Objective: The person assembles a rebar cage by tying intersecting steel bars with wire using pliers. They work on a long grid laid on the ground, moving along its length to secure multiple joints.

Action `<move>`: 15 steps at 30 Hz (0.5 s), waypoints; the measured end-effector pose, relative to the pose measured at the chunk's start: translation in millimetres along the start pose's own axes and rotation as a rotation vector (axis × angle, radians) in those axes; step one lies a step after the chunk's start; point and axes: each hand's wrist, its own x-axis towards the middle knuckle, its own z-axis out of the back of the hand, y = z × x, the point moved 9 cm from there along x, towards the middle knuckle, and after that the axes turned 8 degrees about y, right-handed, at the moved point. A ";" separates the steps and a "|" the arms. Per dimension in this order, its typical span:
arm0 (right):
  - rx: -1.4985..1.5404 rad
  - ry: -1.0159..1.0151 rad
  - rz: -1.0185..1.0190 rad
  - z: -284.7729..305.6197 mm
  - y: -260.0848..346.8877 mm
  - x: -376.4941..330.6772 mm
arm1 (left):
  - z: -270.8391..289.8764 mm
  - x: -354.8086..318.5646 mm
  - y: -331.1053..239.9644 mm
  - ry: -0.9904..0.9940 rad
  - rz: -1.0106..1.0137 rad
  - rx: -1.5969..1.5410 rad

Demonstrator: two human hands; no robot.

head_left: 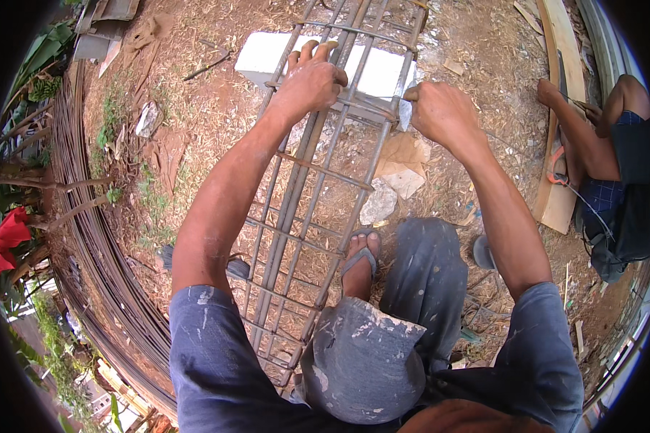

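Observation:
A long rebar cage (307, 166), made of lengthwise steel bars tied with square stirrups, runs from between my legs away from me. Its far part rests over a white block (263, 54). My left hand (307, 85) lies over the cage above this block, fingers curled round its bars. Beside the cage's right edge, my right hand (444, 115) is closed in a fist, its thumb at the corner of a stirrup. What its fingers hold is hidden. A pale scrap (404, 114) shows just below the right thumb.
Long loose steel bars (97, 238) lie along the left, beside plants. At right, another person's arm (581, 130) reaches over a wooden plank (556, 195) with an orange-handled tool (556, 166). A broken stone chunk (378, 202) lies near my sandalled foot (360, 263).

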 end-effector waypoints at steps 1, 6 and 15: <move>0.035 0.063 -0.002 -2.6 1.7 4.4 | -0.4 6.5 1.3 0.060 0.002 0.011; 0.314 0.046 0.016 -15.2 -17.4 34.8 | 1.0 18.5 8.2 0.245 -0.024 -0.097; 0.351 0.269 0.066 -23.4 -13.3 62.7 | -1.8 25.6 -10.4 0.439 -0.061 -0.012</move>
